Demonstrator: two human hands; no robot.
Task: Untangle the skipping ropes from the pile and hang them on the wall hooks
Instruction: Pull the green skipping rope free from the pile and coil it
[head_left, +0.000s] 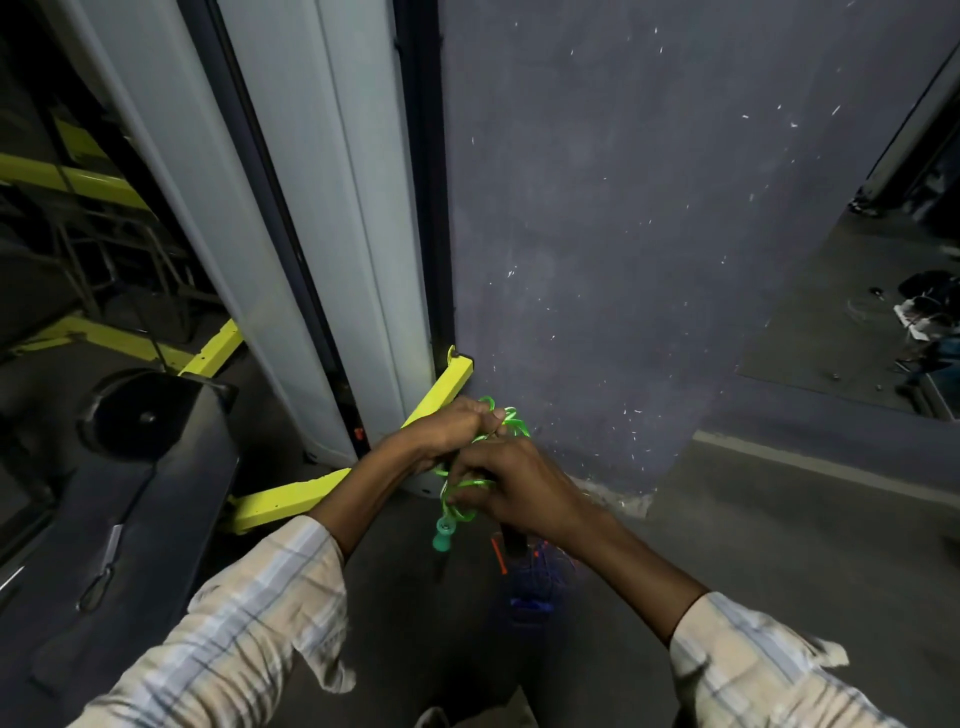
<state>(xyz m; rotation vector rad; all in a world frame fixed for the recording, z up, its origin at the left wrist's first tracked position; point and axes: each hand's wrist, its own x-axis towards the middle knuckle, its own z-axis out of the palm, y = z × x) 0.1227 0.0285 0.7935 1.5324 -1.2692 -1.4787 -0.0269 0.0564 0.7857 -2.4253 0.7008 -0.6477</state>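
A bright green skipping rope (511, 422) is bunched into loops between both hands, in front of a dark grey wall. My left hand (451, 429) is closed around the upper loops. Just below it, my right hand (511, 486) pinches the lower loops. A teal handle (442, 536) of the rope dangles under my hands. Beneath them on the floor lies a dim pile with a blue rope (540, 577) and an orange piece (500, 556). No wall hooks are in view.
A grey-white pillar (332, 218) stands to the left of the wall (649, 234). Yellow metal bars (291, 501) run along the floor at its foot. A dark machine (130, 467) fills the left side. A mirror (878, 301) is at the right.
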